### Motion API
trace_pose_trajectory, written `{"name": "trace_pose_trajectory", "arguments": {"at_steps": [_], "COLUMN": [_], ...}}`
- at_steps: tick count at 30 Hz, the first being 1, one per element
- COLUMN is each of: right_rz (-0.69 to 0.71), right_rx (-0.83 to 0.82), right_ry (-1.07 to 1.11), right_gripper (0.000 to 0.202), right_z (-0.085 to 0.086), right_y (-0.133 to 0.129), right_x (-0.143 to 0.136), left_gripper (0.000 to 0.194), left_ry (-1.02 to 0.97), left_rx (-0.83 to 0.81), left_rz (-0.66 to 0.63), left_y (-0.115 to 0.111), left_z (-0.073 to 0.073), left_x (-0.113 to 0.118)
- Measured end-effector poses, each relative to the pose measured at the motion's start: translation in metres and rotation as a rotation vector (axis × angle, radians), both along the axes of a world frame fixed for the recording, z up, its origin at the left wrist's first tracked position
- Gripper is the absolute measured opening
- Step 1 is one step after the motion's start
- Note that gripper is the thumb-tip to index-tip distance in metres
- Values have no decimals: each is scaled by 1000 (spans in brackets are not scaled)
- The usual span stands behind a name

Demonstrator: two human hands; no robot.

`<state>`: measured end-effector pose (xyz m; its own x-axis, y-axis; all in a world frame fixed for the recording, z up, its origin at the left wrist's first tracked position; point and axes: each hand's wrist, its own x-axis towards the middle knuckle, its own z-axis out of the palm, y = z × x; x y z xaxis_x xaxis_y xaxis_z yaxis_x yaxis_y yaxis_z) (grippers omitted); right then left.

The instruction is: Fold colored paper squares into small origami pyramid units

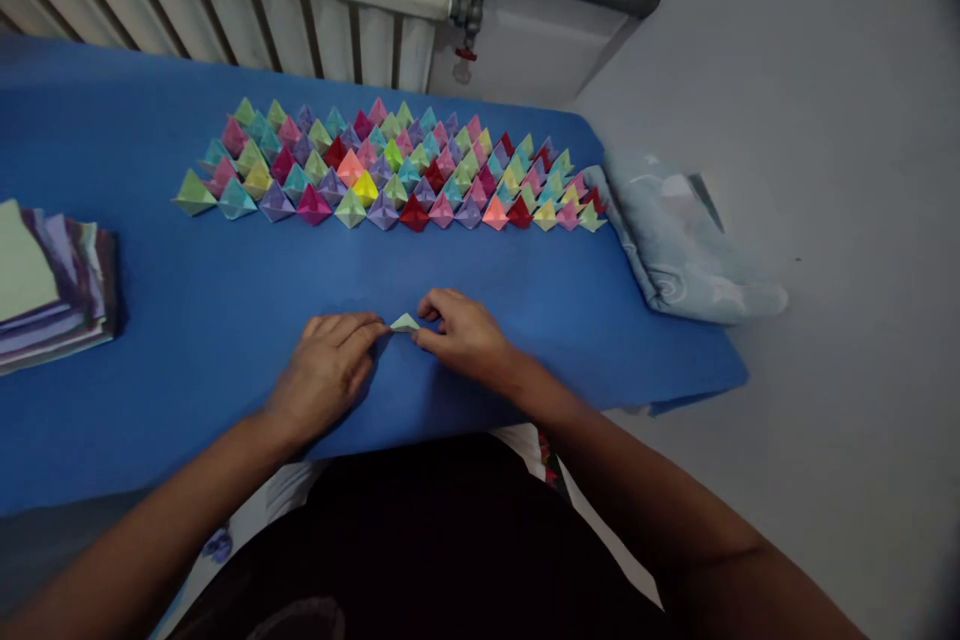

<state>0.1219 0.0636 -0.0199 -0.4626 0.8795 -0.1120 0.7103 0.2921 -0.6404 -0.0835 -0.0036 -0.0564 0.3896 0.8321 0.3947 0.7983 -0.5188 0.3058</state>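
Multicoloured paper boats (365,187), plain blue cloth (225,320)

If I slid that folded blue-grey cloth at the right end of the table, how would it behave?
The folded cloth would probably sag and shift, since its edges look soft and rounded. It may slip off easily, as part of it seems to overhang the blue table. Its loose folds suggest it wouldn't roll.

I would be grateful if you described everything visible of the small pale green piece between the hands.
The pale green piece looks like folded paper: a low triangle, its peak pointing away from the person. It sits on the blue table surface, nearer the person than the rows of colourful folded shapes. The left hand has its fingers at the left corner; the right hand's thumb meets the right end. Finer creases are too small to tell.
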Motion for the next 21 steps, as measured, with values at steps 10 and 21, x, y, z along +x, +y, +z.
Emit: {"name": "trace_pose_trajectory", "arguments": {"at_steps": [10,21], "right_rz": [4,-95], "right_rx": [66,-11], "right_ry": [103,422], "right_gripper": [9,8], "right_z": [-8,7], "right_y": [-13,32], "right_x": [7,11], "left_gripper": [16,17], "left_ry": [-84,-69], "left_rx": [-111,82], "left_rz": [51,-47], "left_y": [11,62], "left_z": [13,21], "left_x": [12,18]}}
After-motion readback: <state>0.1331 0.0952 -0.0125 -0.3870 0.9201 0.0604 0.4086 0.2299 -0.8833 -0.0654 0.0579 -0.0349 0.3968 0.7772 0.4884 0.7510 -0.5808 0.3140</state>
